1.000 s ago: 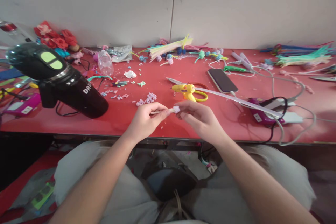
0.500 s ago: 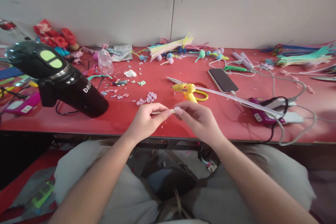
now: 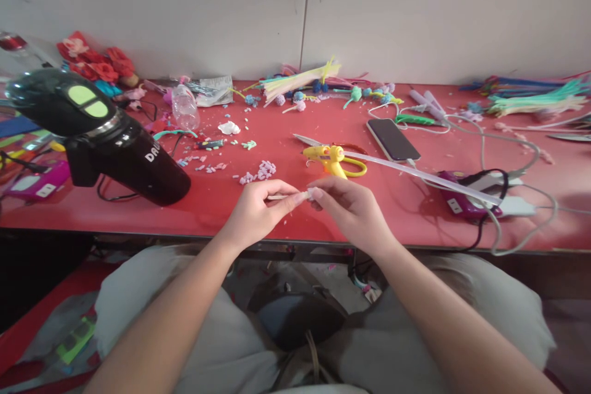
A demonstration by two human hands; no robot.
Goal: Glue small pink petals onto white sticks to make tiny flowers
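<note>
My left hand (image 3: 258,208) is closed in a pinch around a thin pale stick (image 3: 276,197), which looks like a pipe cleaner stem. Meeting it fingertip to fingertip, my right hand (image 3: 351,212) pinches a small whitish piece (image 3: 311,192) at the stick's right end. Its exact kind is too small to make out. Just beyond my left hand lies a heap of short lilac pieces (image 3: 264,171). A yellow hot glue gun (image 3: 327,155) with a long clear glue stick (image 3: 415,172) rests beyond my right hand, over yellow-handled scissors (image 3: 355,166).
A big black bottle (image 3: 133,160) leans at the left. A phone (image 3: 393,140), white cables and a purple power strip (image 3: 455,203) are at the right. Bundled pipe cleaners (image 3: 300,81), small pompom pieces and a clear plastic bottle (image 3: 185,108) line the back of the red table (image 3: 221,212).
My fingertips have shifted very slightly around the whitish piece. Both hands stay in nearly the same place, and the things on the table have not moved.
</note>
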